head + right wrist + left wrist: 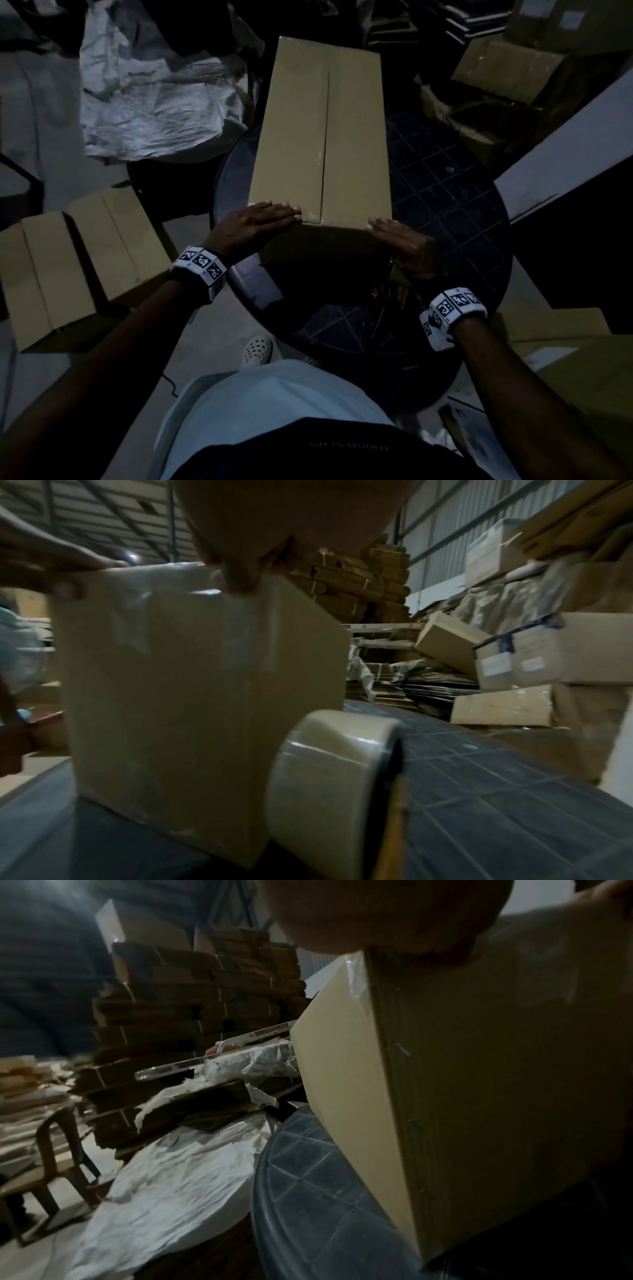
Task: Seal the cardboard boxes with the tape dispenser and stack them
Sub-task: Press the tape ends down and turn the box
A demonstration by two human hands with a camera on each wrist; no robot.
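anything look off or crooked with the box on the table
Nothing stands out. The box lies flat on the table, flaps closed along a straight seam, both hands resting on its near end. The tape roll sits beside it.

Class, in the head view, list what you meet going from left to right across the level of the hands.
Cardboard boxes on the floor → left hand → box on the table → right hand → dark gridded table.
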